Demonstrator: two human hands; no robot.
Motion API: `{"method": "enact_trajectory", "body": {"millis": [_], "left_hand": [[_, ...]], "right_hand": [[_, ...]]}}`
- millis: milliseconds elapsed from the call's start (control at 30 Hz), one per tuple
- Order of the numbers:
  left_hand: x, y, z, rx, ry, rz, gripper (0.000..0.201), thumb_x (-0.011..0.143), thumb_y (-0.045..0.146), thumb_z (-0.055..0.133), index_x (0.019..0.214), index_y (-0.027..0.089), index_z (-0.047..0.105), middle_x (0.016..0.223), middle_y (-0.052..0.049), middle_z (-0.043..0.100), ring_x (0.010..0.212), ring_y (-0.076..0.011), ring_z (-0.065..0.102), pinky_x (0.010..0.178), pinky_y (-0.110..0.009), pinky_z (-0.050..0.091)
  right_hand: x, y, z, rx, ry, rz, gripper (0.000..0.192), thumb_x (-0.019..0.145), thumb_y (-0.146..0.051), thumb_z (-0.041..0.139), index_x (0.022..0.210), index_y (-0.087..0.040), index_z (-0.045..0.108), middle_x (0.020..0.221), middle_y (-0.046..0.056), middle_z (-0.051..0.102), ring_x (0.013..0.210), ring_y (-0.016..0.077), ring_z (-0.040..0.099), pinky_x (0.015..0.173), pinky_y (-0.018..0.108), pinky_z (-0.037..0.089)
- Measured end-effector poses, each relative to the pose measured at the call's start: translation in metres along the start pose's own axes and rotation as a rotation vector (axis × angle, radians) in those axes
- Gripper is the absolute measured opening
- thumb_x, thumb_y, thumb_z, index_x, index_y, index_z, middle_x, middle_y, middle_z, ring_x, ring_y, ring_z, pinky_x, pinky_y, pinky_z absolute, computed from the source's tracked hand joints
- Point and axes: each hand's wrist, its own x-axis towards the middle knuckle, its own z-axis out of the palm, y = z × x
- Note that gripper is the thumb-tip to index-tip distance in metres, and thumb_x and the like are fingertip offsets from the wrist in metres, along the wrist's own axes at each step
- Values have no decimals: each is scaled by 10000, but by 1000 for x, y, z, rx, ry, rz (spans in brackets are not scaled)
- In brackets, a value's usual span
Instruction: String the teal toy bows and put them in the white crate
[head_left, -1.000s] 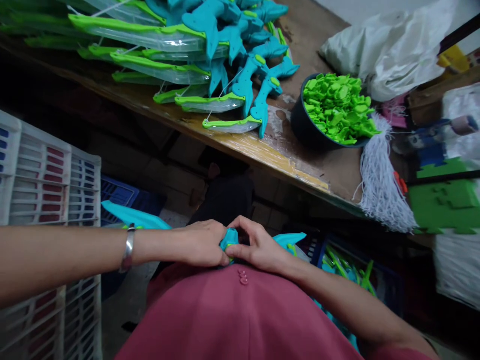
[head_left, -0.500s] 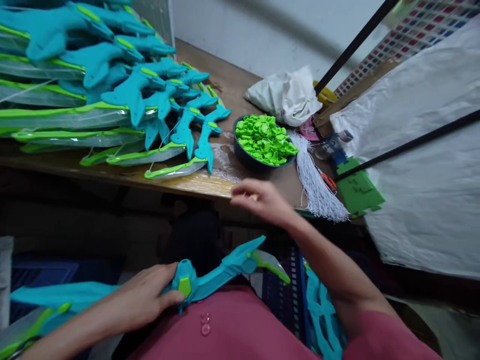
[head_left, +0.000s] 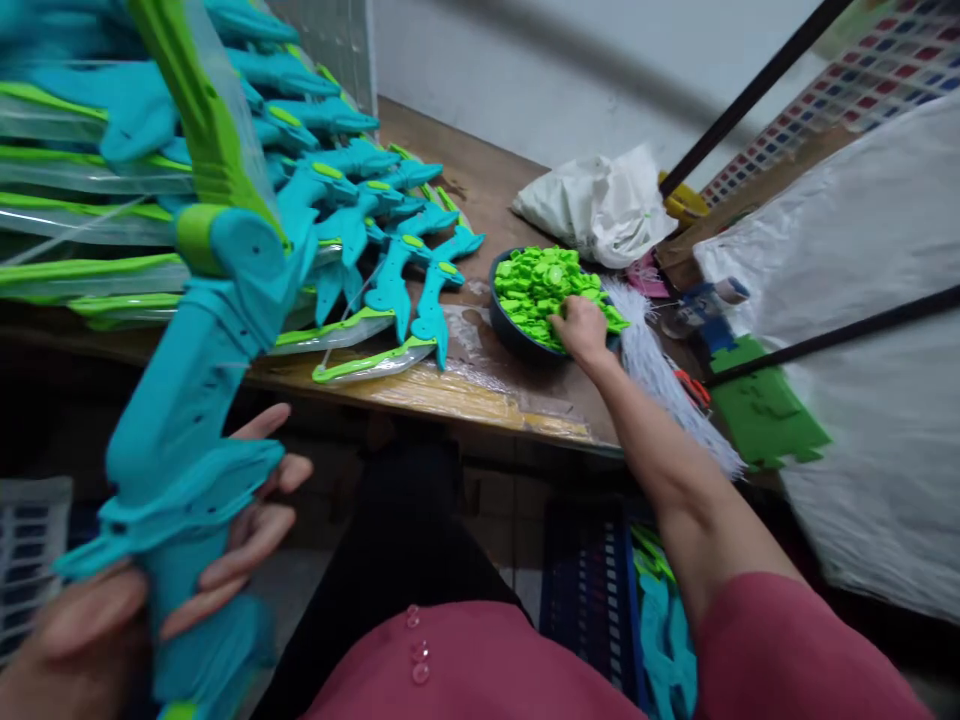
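Observation:
My left hand (head_left: pixel 135 590) grips a teal plastic toy bow (head_left: pixel 195 360) and holds it upright at the lower left; its green and clear limb points up toward the top edge. My right hand (head_left: pixel 579 325) is stretched out to a dark bowl (head_left: pixel 508 332) on the wooden table (head_left: pixel 480 385) and its fingers rest among several small bright green plastic pieces (head_left: pixel 536 282). Whether it pinches one I cannot tell.
A stack of finished teal and green bows (head_left: pixel 352 210) covers the table's left half. A bundle of white strings (head_left: pixel 660 375) lies right of the bowl, next to a white bag (head_left: pixel 600 205) and green foam (head_left: pixel 765 415). A blue crate (head_left: pixel 592 590) with parts stands below.
My left hand has swung the bow from my lap up to vertical. My right hand has moved from the table's front edge forward into the bowl of green pieces.

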Motion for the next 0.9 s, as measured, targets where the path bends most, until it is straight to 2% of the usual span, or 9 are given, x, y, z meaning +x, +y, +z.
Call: {"method": "enact_trajectory", "body": {"millis": [67,133,200,267,400,533,633,733,900], "left_hand": [[-7,4,15,-69,10,82,840,553,484,936,1351,449,675,1173,-47,787,433,-103,497,257,-171,334],[-13,1,30,-128,15,143,818,608,418,912,1386,369,666,1346,-114,701,536,-89,482,315,-142,324],[-13,-5,40,-179,-42,202,741,655,431,869,1353,254,695,1249,-171,710,623,-128,521,383,-174,387],[-9,-11,43,-170,-82,189,755,698,477,852,1370,182,674,1037,-155,725,654,-163,568,474,-237,477],[-5,-18,42,-63,47,180,763,773,553,846,1399,175,628,905,-98,717,676,-196,652,586,-302,545],[-8,-22,53,104,135,218,528,850,584,773,1120,132,724,869,-110,740,558,-153,612,473,-246,470],[-6,-23,69,152,134,264,400,857,474,789,1028,120,717,903,-113,751,552,-127,597,491,-231,455],[-2,-24,83,115,120,294,336,814,355,819,1031,132,693,870,-73,732,619,-136,612,588,-242,506],[-1,-30,95,91,112,328,274,835,315,804,1017,158,672,858,-24,684,653,-141,618,628,-252,530]], "right_hand": [[3,0,3,55,32,10,99,784,-198,721,821,-162,637,964,184,725,906,309,655,811,402,480],[3,3,3,129,78,12,113,808,-200,679,737,-194,590,836,148,704,821,268,643,755,378,461],[1,7,2,206,140,-5,155,838,-210,630,705,-227,553,768,117,677,771,238,621,727,367,441],[-4,11,0,276,204,-49,159,851,-215,605,712,-252,537,748,89,662,746,224,605,719,362,433],[-19,1,-7,383,305,-142,186,850,-247,616,698,-269,511,697,64,629,690,215,599,688,357,444],[-71,-56,-32,475,314,-244,28,891,-242,595,869,-227,588,765,51,675,679,205,647,655,334,497],[-141,-119,-59,632,199,-521,19,942,-228,613,959,-222,618,849,39,706,713,181,679,686,320,554],[-204,-168,-73,642,238,-784,74,982,-170,584,965,-230,625,988,72,738,891,200,723,795,339,598],[-247,-183,-63,669,316,-907,208,991,-143,617,1171,-241,651,1188,118,730,1135,263,705,954,440,617]]}}
